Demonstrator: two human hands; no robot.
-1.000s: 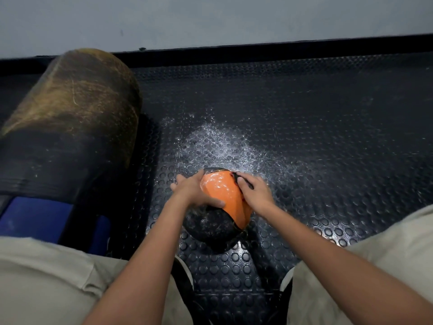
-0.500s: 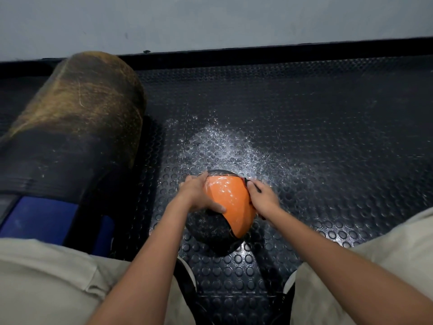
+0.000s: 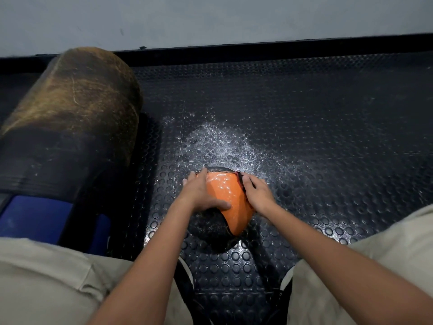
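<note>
An orange and black ball [image 3: 225,202] rests on the studded black rubber mat [image 3: 304,137] between my knees. My left hand [image 3: 201,193] grips its left side, thumb laid across the orange panel. My right hand [image 3: 256,192] holds the right side, fingers curled over the black seam at the panel's edge. The ball's orange surface glistens. Its far side and underside are hidden.
A patch of white speckles [image 3: 218,144] lies on the mat just beyond the ball. A big worn black and brown cylinder [image 3: 68,118] lies at the left, over a blue surface [image 3: 35,219]. A grey wall [image 3: 210,19] bounds the mat at the back.
Both hands have stayed on the ball. The orange panel has turned slightly toward me and to the right, and the right hand has shifted a little along the seam.
</note>
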